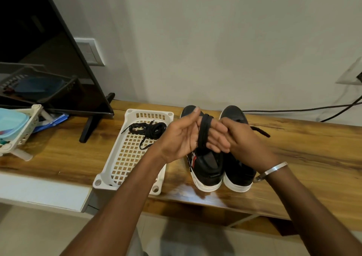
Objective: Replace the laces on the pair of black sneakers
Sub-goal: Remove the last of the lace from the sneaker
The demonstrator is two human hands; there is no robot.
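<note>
Head view shows us winding a black lace (204, 132) around the fingers of our left hand (188, 138), held flat and open, while our right hand (244, 138) pinches and feeds the lace's other end. Both hands hover over the pair of black sneakers (219, 169), which stand side by side near the desk's (303, 157) front edge. A second coiled lace (148, 130) lies in the white basket (109, 177) just left. We judge we're bundling a lace; next we should slip the coil off intact
</note>
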